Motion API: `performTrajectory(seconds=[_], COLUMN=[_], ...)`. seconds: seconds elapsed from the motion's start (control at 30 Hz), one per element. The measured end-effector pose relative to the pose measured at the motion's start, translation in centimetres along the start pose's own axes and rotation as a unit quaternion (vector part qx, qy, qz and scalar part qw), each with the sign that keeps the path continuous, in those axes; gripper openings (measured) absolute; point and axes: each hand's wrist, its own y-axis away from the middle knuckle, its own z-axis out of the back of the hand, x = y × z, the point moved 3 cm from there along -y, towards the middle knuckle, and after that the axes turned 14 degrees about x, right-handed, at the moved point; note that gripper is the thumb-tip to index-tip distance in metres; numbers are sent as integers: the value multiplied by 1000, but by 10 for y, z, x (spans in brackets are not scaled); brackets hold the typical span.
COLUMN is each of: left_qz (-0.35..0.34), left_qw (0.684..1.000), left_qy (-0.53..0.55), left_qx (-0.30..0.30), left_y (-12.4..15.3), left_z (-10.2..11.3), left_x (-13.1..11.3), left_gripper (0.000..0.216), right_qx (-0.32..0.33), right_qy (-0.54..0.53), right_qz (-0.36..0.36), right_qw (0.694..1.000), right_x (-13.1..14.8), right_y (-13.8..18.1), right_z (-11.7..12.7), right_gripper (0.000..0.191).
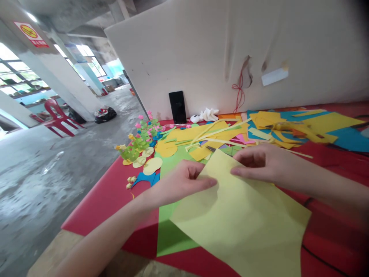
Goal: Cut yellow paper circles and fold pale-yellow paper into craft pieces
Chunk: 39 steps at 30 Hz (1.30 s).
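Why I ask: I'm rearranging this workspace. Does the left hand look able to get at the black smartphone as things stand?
Likely yes, once the left hand lets go of the pale yellow paper: only low paper pieces seem to lie between it and the black smartphone.

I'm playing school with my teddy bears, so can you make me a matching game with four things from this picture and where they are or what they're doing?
Things:
1. Pale yellow sheet
2. Black phone
3. Red chair
4. Red string

Where or how:
A. Standing on the grey floor
B. Hanging down in loops
C. Held by the left hand and right hand
D. Propped upright against the big pale panel

Right pairs: 1-C, 2-D, 3-A, 4-B
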Motion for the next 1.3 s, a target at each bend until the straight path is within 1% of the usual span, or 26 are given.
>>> performTrajectory(seconds=[0.1, 0.2, 0.33, 0.43, 0.47, 0.53, 0.6, 0.63, 0.7, 0.77, 0.83, 0.9, 0.97, 1.03, 1.13, 1.3], left_qz=[22, 15, 2, 0, -1, -5, -12, -16, -22, -24, -25, -27, -27, -25, -18, -8], left_qw=[1000, 1000, 999, 1000, 1000, 1000, 1000, 999, 999, 999, 999, 999, 999, 998, 991, 988], left_qy=[-16, -15, -14, -1, 3, 9, 12, 14, 14, 13, 16, 20, 10, -31, -97, -103], left_qx=[8, 20, 30, 25, 19, -1, -20, -26, -30, -31, -30, -25, -27, -50, -93, -117], left_y=[-2, -5, -8, -9, -9, -9, -8, -8, -8, -8, -8, -8, -8, -8, -9, -15], left_z=[3, 5, 8, 9, 9, 10, 11, 11, 11, 11, 10, 10, 9, 10, 14, 25], left_x=[3, 6, 9, 10, 10, 11, 11, 11, 10, 9, 8, 7, 7, 7, 6, 10], left_gripper=[26, 25, 22, 21, 21, 23, 24, 24, 23, 22, 20, 19, 19, 21, 25, 25], right_qx=[-14, -29, -40, -62, -87, -162, -237, -261, -281, -279, -268, -247, -211, -175, -147, -91], right_qy=[54, 109, 132, 150, 157, 172, 189, 200, 222, 230, 219, 185, 130, 87, 72, 44], right_qz=[8, 18, 25, 38, 52, 95, 132, 141, 146, 145, 139, 131, 124, 112, 83, 32], right_qw=[998, 993, 990, 986, 982, 967, 944, 934, 922, 921, 928, 942, 961, 974, 983, 994], right_x=[-3, -5, -6, -6, -5, -2, 1, 2, 4, 5, 4, 1, -3, -6, -9, -16], right_y=[-1, -2, -3, -4, -3, -1, 2, 4, 5, 5, 3, 1, -2, -4, -5, -7], right_z=[2, 5, 5, 3, 3, 3, 3, 3, 1, 1, 3, 6, 10, 13, 18, 24], right_gripper=[12, 17, 21, 18, 15, 12, 15, 16, 14, 11, 11, 13, 16, 17, 17, 11])
